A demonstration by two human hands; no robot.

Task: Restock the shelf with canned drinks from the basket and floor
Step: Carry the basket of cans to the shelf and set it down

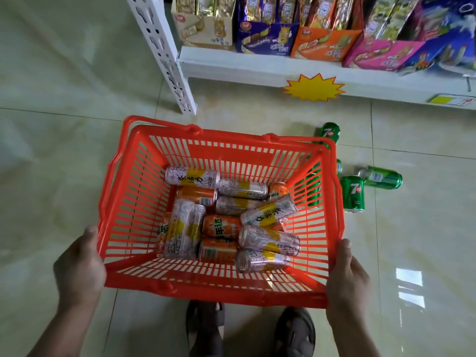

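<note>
From the head view, the left hand point(79, 264) and right hand point(346, 276) each clamp a near corner of the red basket point(144, 279), the grip of both pressed against its outer walls, probably because the load of silver cans point(269, 239) and orange cans point(221, 224) lying jumbled inside calls for support on two sides. The green cans point(352, 193) sit on the floor point(51, 150) just right of the basket, below the shelf point(231, 64), which holds snack boxes point(265, 39), so none looks restocked yet

L hand point(79, 269) + R hand point(346, 276) grip red basket point(211, 292) | cans point(231, 222) inside | green cans point(352, 193) on floor point(51, 176) by shelf point(231, 64)
</note>
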